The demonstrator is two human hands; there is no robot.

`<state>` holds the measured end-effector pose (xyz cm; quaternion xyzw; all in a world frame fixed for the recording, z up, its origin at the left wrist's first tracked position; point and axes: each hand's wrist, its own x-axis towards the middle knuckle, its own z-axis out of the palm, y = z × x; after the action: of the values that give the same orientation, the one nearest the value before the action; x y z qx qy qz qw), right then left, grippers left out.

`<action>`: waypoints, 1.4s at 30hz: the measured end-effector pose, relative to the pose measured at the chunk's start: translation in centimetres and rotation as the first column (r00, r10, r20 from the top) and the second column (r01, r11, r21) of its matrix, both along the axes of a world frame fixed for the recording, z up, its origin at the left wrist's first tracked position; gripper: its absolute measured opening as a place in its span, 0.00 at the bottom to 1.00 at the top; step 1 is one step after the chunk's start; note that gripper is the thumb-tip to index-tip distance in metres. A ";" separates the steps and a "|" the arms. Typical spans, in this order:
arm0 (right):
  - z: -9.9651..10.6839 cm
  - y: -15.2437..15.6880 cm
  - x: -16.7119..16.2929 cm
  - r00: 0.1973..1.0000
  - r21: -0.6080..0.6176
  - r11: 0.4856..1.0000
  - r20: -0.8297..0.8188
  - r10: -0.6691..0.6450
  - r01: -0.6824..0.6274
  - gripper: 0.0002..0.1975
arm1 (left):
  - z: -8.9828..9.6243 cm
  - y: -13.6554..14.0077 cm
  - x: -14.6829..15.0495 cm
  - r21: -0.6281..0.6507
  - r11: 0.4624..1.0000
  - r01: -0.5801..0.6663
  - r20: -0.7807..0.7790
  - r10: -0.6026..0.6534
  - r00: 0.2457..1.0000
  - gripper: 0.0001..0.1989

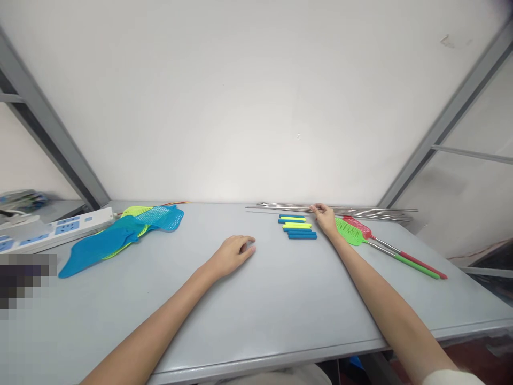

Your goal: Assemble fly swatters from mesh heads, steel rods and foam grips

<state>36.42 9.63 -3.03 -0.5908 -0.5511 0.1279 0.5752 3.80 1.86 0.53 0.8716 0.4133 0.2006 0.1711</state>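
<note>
My right hand point(325, 218) reaches to the back of the table, its thumb and fingers pinched on a metal rod among a bundle of thin metal rods point(372, 212) lying along the wall. Just left of it, several blue and yellow handle tubes point(297, 225) lie in a row. My left hand point(233, 253) rests low over the middle of the table, thumb and fingers apart, holding nothing. Beside my right forearm lie a green fly swatter point(349, 231) and a red fly swatter point(420, 262), both with metal shafts and coloured handles.
Blue and yellow fly swatter heads point(100, 246) lie piled on the left. Behind them a white power strip point(68, 229) with a plug in it runs along the table's left side. A white wall point(256, 107) closes off the back of the grey table point(264, 321), between slanting metal posts.
</note>
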 end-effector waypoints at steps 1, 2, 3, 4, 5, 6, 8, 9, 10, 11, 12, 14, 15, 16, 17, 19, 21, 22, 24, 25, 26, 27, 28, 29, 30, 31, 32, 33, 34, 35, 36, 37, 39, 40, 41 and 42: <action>0.0 0.0 0.0 1.000 0.005 1.000 -0.003 -0.006 0.006 0.21 | 0.0 0.0 0.0 0.001 1.000 -0.001 0.001 0.001 1.000 0.19; -0.1 0.0 0.0 1.000 0.011 1.000 -0.006 -0.011 0.011 0.21 | 0.0 0.0 0.0 0.002 1.000 -0.003 0.002 0.003 1.000 0.19; -0.1 0.0 0.0 1.000 0.018 1.000 -0.009 -0.017 0.017 0.21 | 0.0 -0.1 0.0 0.002 1.000 -0.004 0.004 0.004 1.000 0.19; 0.0 0.0 0.0 1.000 0.024 0.999 -0.011 -0.021 0.021 0.21 | 0.0 -0.1 0.0 0.003 1.000 -0.004 0.004 0.004 1.000 0.19; 0.0 0.0 -0.1 1.000 0.029 0.999 -0.013 -0.024 0.025 0.21 | 0.0 0.0 0.0 0.003 1.000 -0.005 0.004 0.005 1.000 0.19; 0.0 -0.1 -0.2 1.000 0.033 0.999 -0.014 -0.025 0.025 0.22 | -0.1 0.0 0.0 0.004 1.000 -0.005 0.004 0.005 1.000 0.19; 0.1 -0.3 -0.5 1.000 0.037 0.999 -0.012 -0.025 0.025 0.21 | -0.2 0.0 -0.1 0.005 1.000 -0.003 0.002 0.003 1.000 0.19; 0.1 -0.4 -0.7 1.000 0.038 0.999 -0.010 -0.024 0.025 0.21 | -0.2 0.0 -0.1 0.005 1.000 -0.003 0.003 0.003 1.000 0.19; 0.1 -0.6 -0.9 1.000 0.039 0.999 -0.008 -0.025 0.026 0.20 | -0.3 0.1 -0.1 0.004 1.000 -0.003 0.004 0.003 1.000 0.19; 0.1 -0.7 -1.1 1.000 0.041 0.999 -0.008 -0.028 0.028 0.20 | -0.3 0.1 -0.1 0.002 1.000 -0.004 0.006 0.004 1.000 0.19; 0.1 -0.9 -1.3 0.999 0.043 0.999 -0.009 -0.031 0.031 0.20 | -0.3 0.0 -0.1 -0.002 1.000 -0.005 0.009 0.005 1.000 0.19; 0.2 -1.2 -1.6 0.999 0.048 0.998 -0.015 -0.035 0.036 0.20 | -0.3 0.0 0.0 -0.012 1.000 -0.011 0.022 0.011 1.000 0.18; 0.2 -1.3 -1.8 0.999 0.051 0.998 -0.020 -0.036 0.037 0.21 | -0.2 -0.1 0.0 -0.019 1.000 -0.017 0.033 0.018 0.999 0.18; 0.3 -1.4 -1.9 0.999 0.054 0.998 -0.026 -0.036 0.038 0.21 | -0.2 -0.1 0.0 -0.031 0.999 -0.023 0.046 0.025 0.999 0.18; 0.4 -1.6 -2.1 0.999 0.056 0.998 -0.033 -0.035 0.036 0.21 | -0.2 -0.1 0.0 -0.048 0.998 -0.029 0.064 0.032 0.997 0.18; 0.5 -1.9 -2.4 0.998 0.059 0.998 -0.047 -0.030 0.032 0.22 | -0.1 -0.1 0.0 -0.106 0.994 -0.041 0.116 0.053 0.992 0.18; 0.7 -2.2 -2.9 0.998 0.059 0.998 -0.057 -0.022 0.026 0.23 | -0.2 0.0 0.0 -0.188 0.981 -0.051 0.197 0.088 0.976 0.18; 0.8 -2.3 -3.3 0.998 0.058 0.998 -0.059 -0.016 0.019 0.22 | -0.2 0.1 0.0 -0.235 0.971 -0.049 0.242 0.107 0.964 0.18; 1.0 -2.5 -4.0 0.998 0.054 0.999 -0.057 0.002 0.001 0.22 | -0.3 0.3 0.0 -0.323 0.945 -0.045 0.324 0.155 0.933 0.19; 1.2 -2.6 -4.3 0.998 0.052 0.999 -0.054 0.014 -0.011 0.21 | -0.3 0.4 0.0 -0.361 0.932 -0.043 0.359 0.181 0.916 0.19; 1.4 -2.7 -4.7 0.998 0.052 0.998 -0.052 0.024 -0.021 0.21 | -0.3 0.5 0.0 -0.393 0.918 -0.045 0.390 0.211 0.896 0.20; 1.6 -2.9 -5.1 0.998 0.053 0.998 -0.048 0.036 -0.033 0.20 | -0.3 0.6 0.0 -0.423 0.905 -0.050 0.419 0.244 0.875 0.20; 1.8 -3.0 -5.5 0.998 0.056 0.997 -0.041 0.050 -0.048 0.20 | -0.3 0.6 0.0 -0.449 0.891 -0.059 0.446 0.281 0.850 0.20; 2.0 -3.1 -5.8 0.997 0.061 0.996 -0.031 0.069 -0.067 0.19 | -0.3 0.7 0.0 -0.472 0.879 -0.065 0.474 0.315 0.822 0.20; 2.3 -3.3 -6.2 0.995 0.066 0.993 -0.016 0.095 -0.094 0.18 | -0.2 0.8 -0.1 -0.492 0.868 -0.065 0.503 0.344 0.793 0.20; 2.5 -3.5 -6.5 0.993 0.071 0.991 -0.002 0.115 -0.115 0.18 | -0.2 0.9 -0.2 -0.513 0.856 -0.061 0.531 0.373 0.761 0.20; 2.7 -3.7 -6.8 0.992 0.074 0.989 0.009 0.130 -0.130 0.17 | -0.2 1.0 -0.2 -0.534 0.844 -0.052 0.559 0.399 0.727 0.20; 2.8 -3.9 -7.1 0.990 0.078 0.987 0.017 0.138 -0.139 0.16 | -0.2 1.0 -0.3 -0.554 0.832 -0.036 0.588 0.422 0.690 0.21; 2.9 -4.0 -7.3 0.990 0.082 0.986 0.021 0.141 -0.142 0.16 | -0.2 1.1 -0.3 -0.571 0.821 -0.015 0.618 0.442 0.650 0.21; 3.0 -4.2 -7.6 0.989 0.084 0.985 0.027 0.148 -0.150 0.15 | -0.2 1.2 -0.4 -0.587 0.809 0.009 0.646 0.462 0.607 0.21; 3.1 -4.3 -7.8 0.987 0.085 0.984 0.035 0.157 -0.160 0.15 | -0.2 1.2 -0.4 -0.603 0.797 0.033 0.670 0.484 0.563 0.21; 3.1 -4.4 -8.0 0.985 0.081 0.982 0.043 0.168 -0.171 0.15 | -0.2 1.3 -0.5 -0.618 0.785 0.056 0.691 0.507 0.515 0.21; 3.2 -4.6 -8.4 0.982 0.067 0.980 0.056 0.182 -0.185 0.16 | -0.2 1.4 -0.5 -0.645 0.758 0.099 0.719 0.558 0.414 0.21; 3.2 -4.7 -8.5 0.980 0.057 0.980 0.065 0.186 -0.190 0.16 | -0.1 1.5 -0.6 -0.660 0.742 0.119 0.724 0.585 0.366 0.20; 3.2 -4.8 -8.6 0.979 0.049 0.980 0.074 0.188 -0.192 0.16 | -0.1 1.6 -0.6 -0.672 0.727 0.140 0.725 0.609 0.322 0.19; 3.3 -4.8 -8.6 0.979 0.043 0.980 0.080 0.189 -0.193 0.16 | -0.1 1.7 -0.7 -0.682 0.714 0.158 0.725 0.630 0.280 0.18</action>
<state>27.80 4.80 0.23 -0.5247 -0.6299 0.1460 0.5537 3.08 3.57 0.41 0.3894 0.4108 0.5354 0.6269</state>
